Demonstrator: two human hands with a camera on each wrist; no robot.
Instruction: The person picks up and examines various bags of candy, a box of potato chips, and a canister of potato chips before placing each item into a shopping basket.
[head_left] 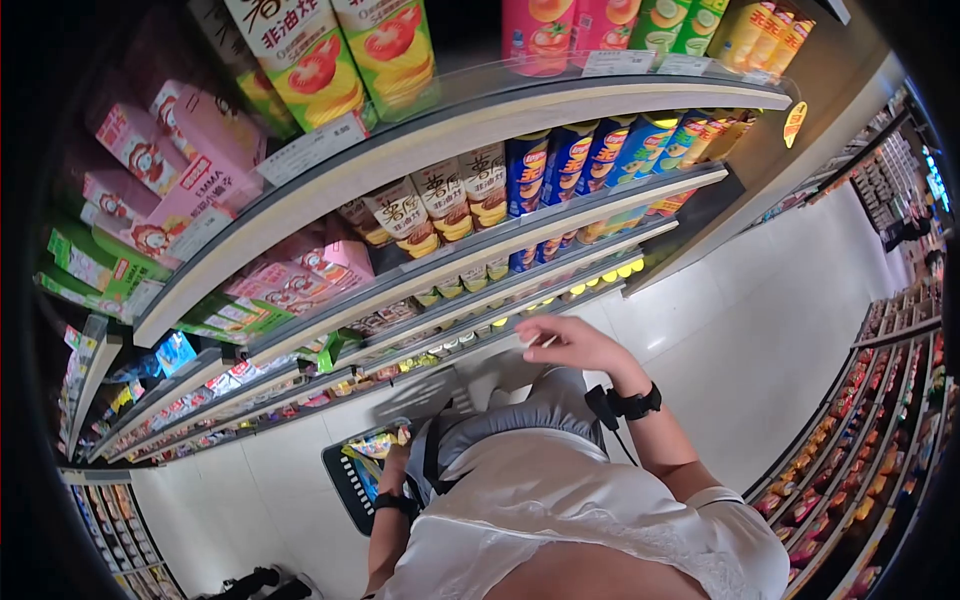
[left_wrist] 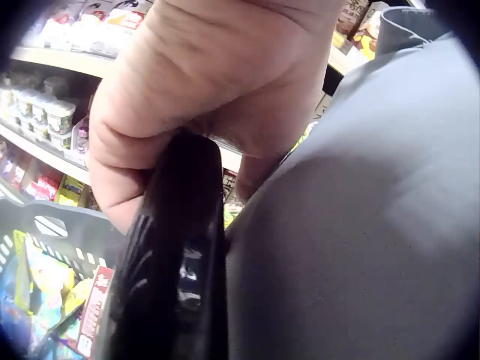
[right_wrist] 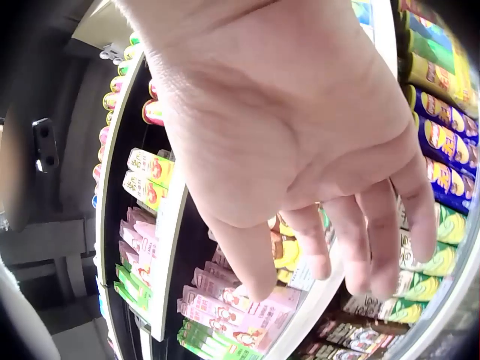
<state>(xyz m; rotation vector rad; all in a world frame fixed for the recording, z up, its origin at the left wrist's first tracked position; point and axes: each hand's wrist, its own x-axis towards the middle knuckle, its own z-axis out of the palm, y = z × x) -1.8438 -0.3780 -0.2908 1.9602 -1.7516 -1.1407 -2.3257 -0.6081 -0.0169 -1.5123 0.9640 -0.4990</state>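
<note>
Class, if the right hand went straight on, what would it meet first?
The right hand would probably meet a snack shelf's front edge first, though the depth is unclear.

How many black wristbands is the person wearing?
2: one black band on the left wrist and a second band on the right wrist. Both wrists show in the head view, so neither band is hidden.
</note>
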